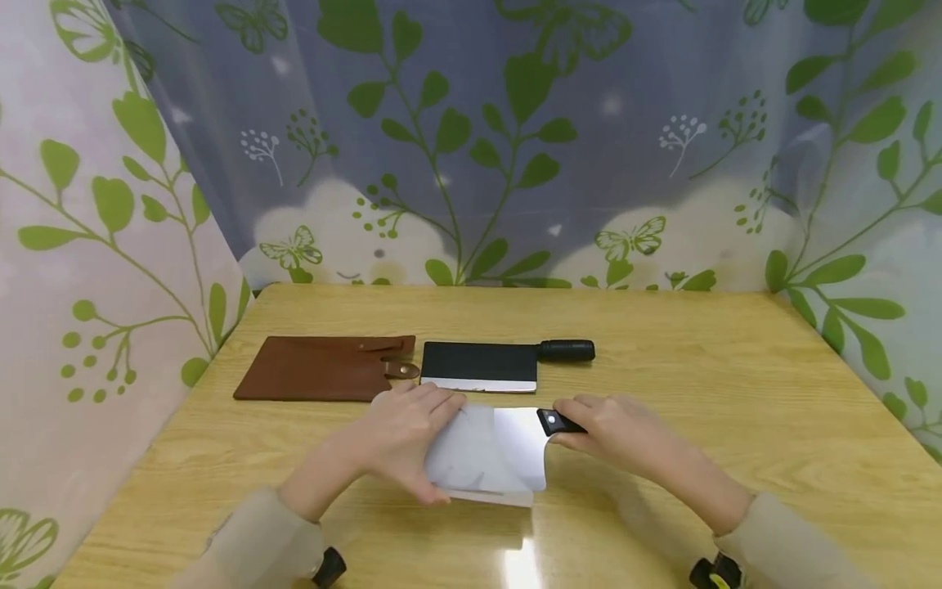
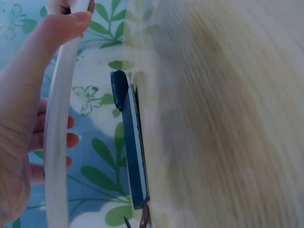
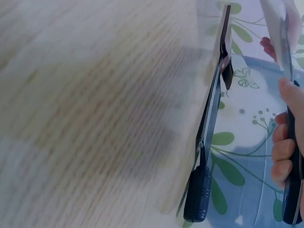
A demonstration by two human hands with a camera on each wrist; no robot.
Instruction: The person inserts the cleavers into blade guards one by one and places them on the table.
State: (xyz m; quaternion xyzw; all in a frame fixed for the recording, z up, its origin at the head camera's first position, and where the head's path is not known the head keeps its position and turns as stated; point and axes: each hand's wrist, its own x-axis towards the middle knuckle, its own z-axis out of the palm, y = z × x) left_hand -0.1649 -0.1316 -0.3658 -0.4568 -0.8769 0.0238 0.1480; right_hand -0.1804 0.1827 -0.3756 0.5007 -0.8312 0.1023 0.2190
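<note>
My right hand (image 1: 611, 427) grips the black handle (image 3: 291, 199) of a shiny cleaver (image 1: 521, 446). Most of its blade lies inside a whitish, cloudy sleeve (image 1: 464, 454), and the bare part near the handle shows. My left hand (image 1: 401, 429) holds that sleeve from the left side, thumb at the near edge and fingers over the far edge. In the left wrist view the sleeve (image 2: 58, 142) appears edge-on, between thumb and fingers. Sleeve and cleaver are held above the table.
Behind the hands, a black cleaver (image 1: 478, 362) with a bright cutting edge lies on the wooden table (image 1: 699, 368), handle to the right. Left of it lies a brown leather sheath (image 1: 316, 368) with a snap strap. Leaf-patterned curtains (image 1: 471, 164) hang around the table.
</note>
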